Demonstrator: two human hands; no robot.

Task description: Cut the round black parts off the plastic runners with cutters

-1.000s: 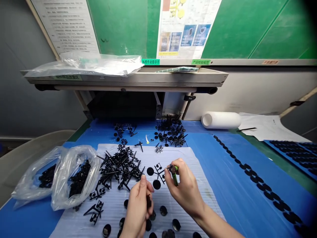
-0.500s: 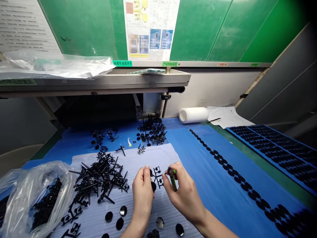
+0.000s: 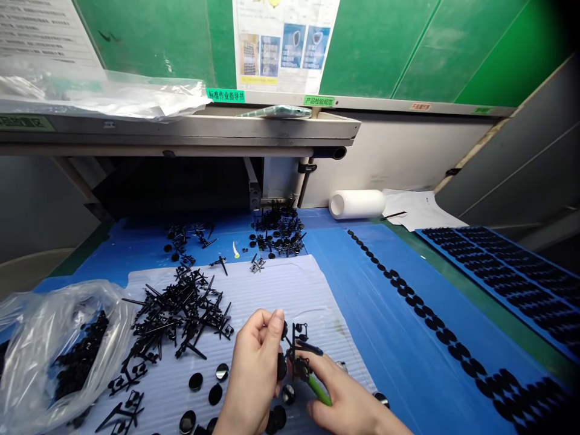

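At six o'clock of our view, above the pale sheet [image 3: 317,296], we hold a black frame [image 3: 294,336] between both hands; reading the clock from it, our left hand [image 3: 256,362] lies between eight and nine, thumb and fingers pinching the frame by its side with two discs [image 3: 281,366]; our right hand [image 3: 339,386], at four, is curled round green nippers [image 3: 319,389] whose tips are right at the frame; whether the blades bite on it we cannot tell. We judge the step to be cutting parts from the frame; the next move would call for a steady pinch, blades set close to the joint, and one squeeze. Loose discs [image 3: 215,394] lie at eight, a pile [image 3: 181,311] of frames between nine and ten, and a row [image 3: 423,311] of discs between two and three.
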